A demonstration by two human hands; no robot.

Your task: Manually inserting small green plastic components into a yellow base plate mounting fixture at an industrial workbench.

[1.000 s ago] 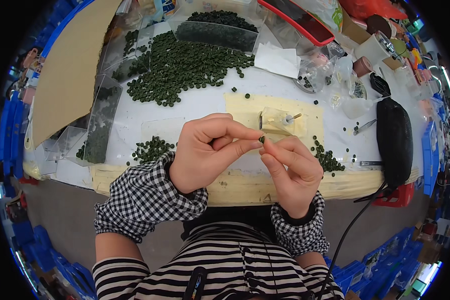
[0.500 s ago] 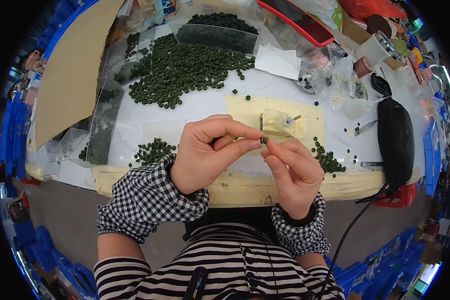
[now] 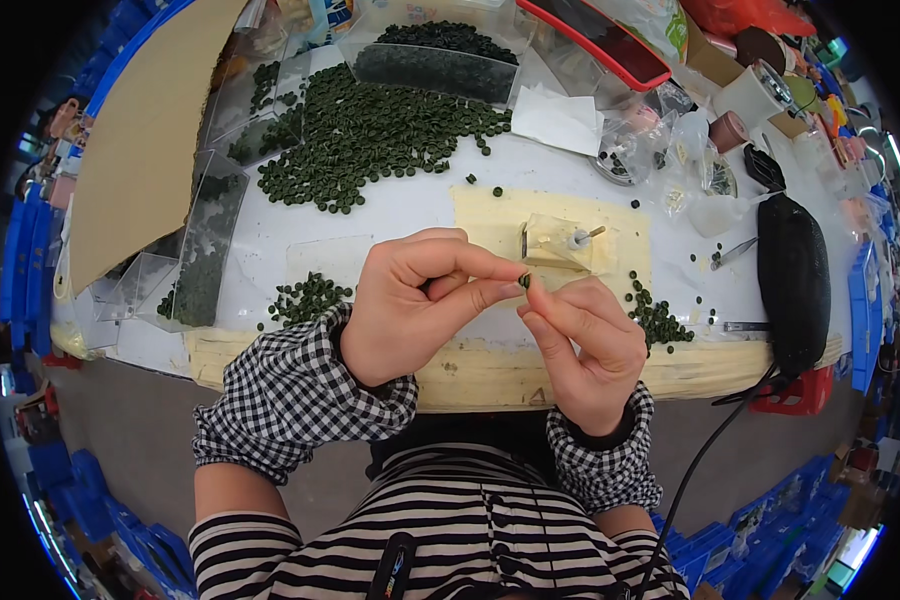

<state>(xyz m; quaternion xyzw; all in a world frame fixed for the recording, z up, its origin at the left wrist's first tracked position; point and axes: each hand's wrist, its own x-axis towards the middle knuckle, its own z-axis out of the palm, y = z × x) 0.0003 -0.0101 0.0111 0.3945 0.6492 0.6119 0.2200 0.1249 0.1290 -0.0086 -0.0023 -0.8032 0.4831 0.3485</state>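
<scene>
My left hand (image 3: 420,305) pinches a small dark green round piece (image 3: 524,281) between thumb and forefinger, above the table's near edge. From the other side, my right hand (image 3: 592,345) has its fingers bent, the forefinger tip against the same piece; its thumb tip sits a little lower. Just beyond the hands stands a pale block-shaped fixture (image 3: 555,244) with a thin metal pin on its right. Similar green pieces lie in a small pile (image 3: 310,300) left of my left hand and another pile (image 3: 658,322) right of my right hand.
A wide heap of green pieces (image 3: 370,135) covers the far left, by clear bins (image 3: 435,75) and a cardboard sheet (image 3: 140,140). White paper (image 3: 555,120), a red-cased phone (image 3: 600,40), plastic bags (image 3: 685,150), tweezers (image 3: 735,254) and a black bundle with a cable (image 3: 792,280) occupy the right.
The green piece has turned slightly between the fingertips, and my right forefinger has shifted slightly left against it. My left hand stays almost still.
</scene>
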